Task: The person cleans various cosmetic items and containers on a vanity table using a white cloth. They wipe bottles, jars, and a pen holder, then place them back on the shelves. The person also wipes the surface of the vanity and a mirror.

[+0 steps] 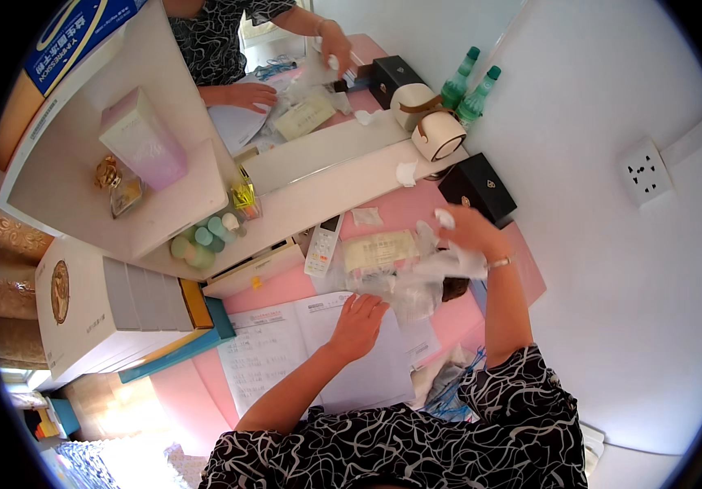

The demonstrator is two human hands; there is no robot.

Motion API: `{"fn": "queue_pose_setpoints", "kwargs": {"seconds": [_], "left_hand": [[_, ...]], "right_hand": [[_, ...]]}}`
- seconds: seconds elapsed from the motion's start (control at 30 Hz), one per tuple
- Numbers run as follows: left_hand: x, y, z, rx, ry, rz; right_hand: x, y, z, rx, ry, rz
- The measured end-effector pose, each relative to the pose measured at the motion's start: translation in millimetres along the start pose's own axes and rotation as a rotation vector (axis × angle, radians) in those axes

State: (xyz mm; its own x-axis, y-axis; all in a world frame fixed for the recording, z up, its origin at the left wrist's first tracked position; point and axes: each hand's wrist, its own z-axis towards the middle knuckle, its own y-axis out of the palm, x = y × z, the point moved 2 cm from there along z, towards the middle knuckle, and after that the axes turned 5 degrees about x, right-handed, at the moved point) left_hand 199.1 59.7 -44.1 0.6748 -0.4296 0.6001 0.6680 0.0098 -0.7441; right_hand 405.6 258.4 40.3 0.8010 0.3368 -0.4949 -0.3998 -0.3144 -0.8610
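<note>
My left hand [360, 327] lies spread on the right page of an open notebook [265, 360] with handwriting on its left page. Raised over the right side of the pink desktop, my right hand [470, 231] holds a small white object [445, 218], perhaps a crumpled tissue; it is slightly blurred. Clear plastic packaging [409, 293] lies below that hand, beside a pale yellow printed packet [381, 249]. A white remote control [324, 247] rests left of the packet. Just beyond my right hand stands a black box [479, 189].
A mirror along the back reflects my arms and the desk. A cream round-bodied object [439, 136] and a white paper scrap [406, 174] sit on the ledge. Green bottles [472, 104] stand behind. Shelves with boxes rise at left; blue cords [451, 391] lie near my right elbow.
</note>
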Motion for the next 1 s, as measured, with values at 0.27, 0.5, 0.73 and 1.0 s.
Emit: {"fn": "queue_pose_setpoints", "kwargs": {"seconds": [0.27,0.5,0.73,1.0], "left_hand": [[-3.3,3.2,-20.6,-0.031,0.031,-0.012],[4.4,-11.7,-35.7,-0.006,0.016,0.068],[-5.4,-7.2,-52.0,-0.051,0.015,0.075],[-17.0,-1.6,-65.1,-0.085,0.018,0.062]], "right_hand": [[-54.5,85.9,-88.7,-0.077,0.308,-0.226],[-29.8,128.9,-87.3,0.248,0.317,-0.136],[-36.3,107.3,-72.5,0.707,0.118,0.04],[-40.5,102.9,-53.0,0.481,0.005,0.25]]}}
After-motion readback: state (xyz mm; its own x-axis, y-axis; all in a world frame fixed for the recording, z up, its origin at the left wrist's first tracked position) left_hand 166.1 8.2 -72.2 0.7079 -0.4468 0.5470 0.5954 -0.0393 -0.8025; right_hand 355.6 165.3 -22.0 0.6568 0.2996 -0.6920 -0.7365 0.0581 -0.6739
